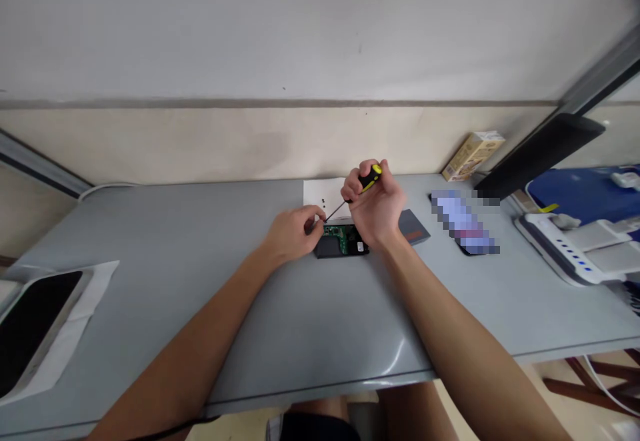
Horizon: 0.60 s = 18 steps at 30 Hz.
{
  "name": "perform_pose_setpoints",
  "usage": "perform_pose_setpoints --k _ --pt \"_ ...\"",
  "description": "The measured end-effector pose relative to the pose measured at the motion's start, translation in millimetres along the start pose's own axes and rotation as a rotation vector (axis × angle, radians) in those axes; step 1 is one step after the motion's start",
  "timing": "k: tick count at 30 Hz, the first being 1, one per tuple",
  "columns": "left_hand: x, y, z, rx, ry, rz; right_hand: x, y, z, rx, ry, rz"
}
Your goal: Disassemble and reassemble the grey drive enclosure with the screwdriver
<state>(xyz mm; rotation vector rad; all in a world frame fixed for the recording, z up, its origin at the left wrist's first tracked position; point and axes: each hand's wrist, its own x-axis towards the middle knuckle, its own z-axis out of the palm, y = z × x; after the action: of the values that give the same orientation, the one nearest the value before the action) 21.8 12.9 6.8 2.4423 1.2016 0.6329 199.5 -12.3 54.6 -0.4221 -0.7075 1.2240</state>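
Observation:
My right hand (pixel 374 204) is shut around a screwdriver with a yellow-and-black handle (pixel 370 178). Its thin shaft (pixel 337 211) slants down to the far edge of an opened electronic device (pixel 341 241), which has a green circuit board (pixel 341 238) in a dark casing. My left hand (pixel 295 231) rests its fingertips on the device's left end, close to the screwdriver tip. The tip itself is hidden by those fingers. Behind the device lies a sheet of white paper (pixel 323 193) holding several tiny black screws (pixel 323 204).
A dark grey flat case with an orange label (pixel 414 226) lies to the right of the device, beside a phone with a blurred screen (pixel 465 224). A cardboard box (pixel 473 156) stands against the wall. A white power strip (pixel 565 244) sits at right, and a black-screened device on white sheeting (pixel 35 324) sits at left.

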Motion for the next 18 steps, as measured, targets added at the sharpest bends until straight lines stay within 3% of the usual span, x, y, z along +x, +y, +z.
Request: perform_pose_setpoints --k 5,11,18 --pt "0.8 2.6 0.4 -0.055 -0.001 0.068 1.6 -2.2 -2.3 0.035 0.016 -0.005" --pt "4.1 -3.3 2.6 -0.252 -0.032 0.026 4.4 -6.9 -5.5 0.039 0.075 0.046" --pt "6.5 -10.6 2.8 -0.306 0.026 -0.029 16.9 -18.5 -34.8 0.253 0.101 0.014"
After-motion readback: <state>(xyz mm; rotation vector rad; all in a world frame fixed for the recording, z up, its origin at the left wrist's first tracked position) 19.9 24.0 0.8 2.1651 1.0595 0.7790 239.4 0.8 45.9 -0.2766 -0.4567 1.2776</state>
